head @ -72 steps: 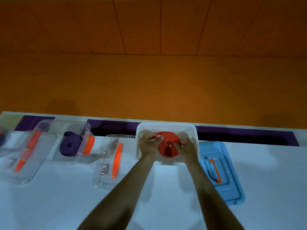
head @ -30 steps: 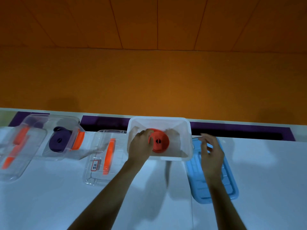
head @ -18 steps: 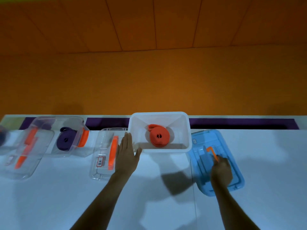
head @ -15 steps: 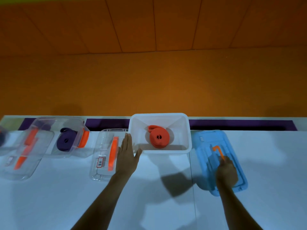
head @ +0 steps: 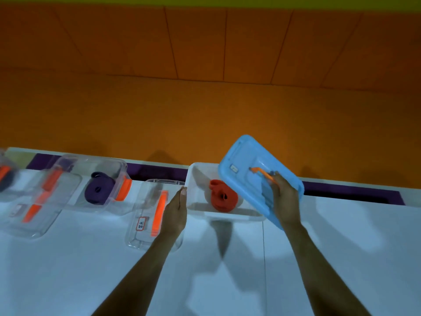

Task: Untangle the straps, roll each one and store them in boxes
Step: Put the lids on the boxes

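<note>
A rolled red strap (head: pixel 222 198) lies inside the white open box (head: pixel 196 179) at the table's far edge. My right hand (head: pixel 283 202) grips the orange handle of the blue lid (head: pixel 246 156) and holds the lid tilted in the air over the box's right side. My left hand (head: pixel 176 212) stands edge-on with straight fingers against the box's left wall. A rolled purple strap (head: pixel 98 192) sits in a clear box (head: pixel 107 165) further left.
A clear lid (head: pixel 145 233) with an orange handle and a label lies flat left of the white box, under my left wrist. Another clear lid (head: pixel 38 201) with orange clips lies at the far left. The orange wall rises behind the white table (head: pixel 68 270).
My right hand has lifted the blue lid off the table by its handle and swung it up over the white box. My left hand has turned edge-on against the box's left wall.
</note>
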Demonstrator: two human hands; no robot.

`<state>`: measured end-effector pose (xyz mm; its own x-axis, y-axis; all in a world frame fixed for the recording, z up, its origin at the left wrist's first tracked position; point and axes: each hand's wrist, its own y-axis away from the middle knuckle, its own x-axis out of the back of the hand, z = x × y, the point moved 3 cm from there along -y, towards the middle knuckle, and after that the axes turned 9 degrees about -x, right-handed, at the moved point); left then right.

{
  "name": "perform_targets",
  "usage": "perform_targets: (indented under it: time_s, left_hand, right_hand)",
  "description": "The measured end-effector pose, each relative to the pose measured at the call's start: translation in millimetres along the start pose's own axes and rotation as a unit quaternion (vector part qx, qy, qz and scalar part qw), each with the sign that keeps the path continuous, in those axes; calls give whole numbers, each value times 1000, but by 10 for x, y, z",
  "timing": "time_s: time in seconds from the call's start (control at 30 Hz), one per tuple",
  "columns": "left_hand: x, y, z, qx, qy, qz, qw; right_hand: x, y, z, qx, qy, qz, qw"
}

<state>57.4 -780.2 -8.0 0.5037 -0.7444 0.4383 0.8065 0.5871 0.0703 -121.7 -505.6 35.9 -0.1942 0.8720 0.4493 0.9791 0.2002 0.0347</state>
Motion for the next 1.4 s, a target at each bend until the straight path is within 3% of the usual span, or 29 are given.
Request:
perform_targets:
  time_s: [0.07,0.17,0.27,0.4,0.53,0.6,0.67,0.73,0.77,1.03,1.13,1.2,1.3,1.4]
  left_hand:
    - [13,-122,-4,36,77,50,995]
    - [-44,-228,-16,82,177,73,978]
    - [-96,-208,79,49,114,60,990]
    - [-110,-340,-226,12,20,51,998]
    - [-161,-380,-229,-9,-49,64,997]
    - [-168,-377,-197,-9,-71,68,995]
    - [-164,-375,-189,-7,-90,68,994]
    - [-162,-378,-160,-4,-109,68,992]
    - [-159,-388,-154,-2,-122,68,990]
    - [-146,-375,-3,7,-143,24,989]
    - [-99,-382,-15,-4,-141,-5,990]
    - [22,-360,-62,-9,-158,-26,987]
    - [373,-197,-58,-27,-219,-13,975]
    - [860,33,-122,-106,-301,1,948]
  right_hand:
    - [-353,-57,-15,80,90,-39,992]
    - [-813,-58,59,185,237,-80,950]
    - [-1040,-58,142,213,292,-90,928]
    - [-1184,-76,189,186,268,-84,942]
    - [-1031,-41,237,224,233,-99,941]
    - [-849,-9,300,172,257,-27,951]
    - [-675,35,444,29,259,31,965]
    - [-620,85,537,-109,137,5,985]
    - [-626,96,540,-137,72,-13,988]
    - [-589,185,511,-167,-19,4,986]
    - [-558,113,575,-150,36,11,988]
    - [-513,209,524,-128,107,66,984]
    - [-565,557,134,-9,135,138,981]
    - [-872,1013,-290,102,128,116,980]
